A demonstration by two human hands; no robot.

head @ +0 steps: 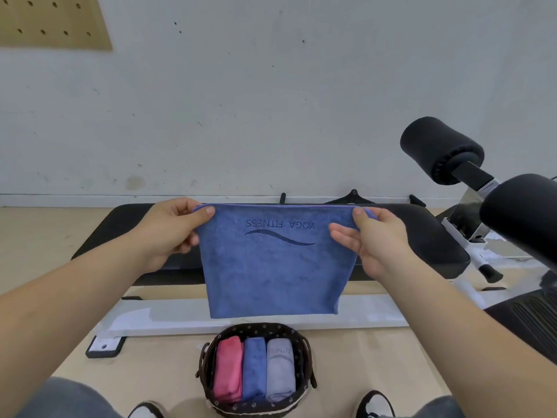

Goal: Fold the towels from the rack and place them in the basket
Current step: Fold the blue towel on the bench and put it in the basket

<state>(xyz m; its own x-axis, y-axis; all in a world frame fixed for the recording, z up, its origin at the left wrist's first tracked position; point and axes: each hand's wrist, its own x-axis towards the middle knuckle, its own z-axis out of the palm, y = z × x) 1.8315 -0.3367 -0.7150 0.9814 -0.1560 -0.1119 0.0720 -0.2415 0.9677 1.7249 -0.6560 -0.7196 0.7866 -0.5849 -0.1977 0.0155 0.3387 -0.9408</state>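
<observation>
Towel (275, 267), blue, pinched at its top corners by left hand (171, 229) and right hand (372, 239), dangling above the basket (304, 342). Thin fingertip grip, so liable to slip. Little room left beside three folded towels.

The held towel (275, 267) is medium blue with a darker navy wave line and upside-down "YOGA FITNESS" lettering. The basket (208, 363) on the near floor is dark brown, its lining dotted with small pale flower shapes. Inside lie three folded towels: pink (228, 368) on the left, blue (254, 368) in the middle, pale lilac-grey (280, 368) on the right. The far bench pad (422, 233) is black on a white frame (241, 318); the floor (36, 236) is tan.
</observation>
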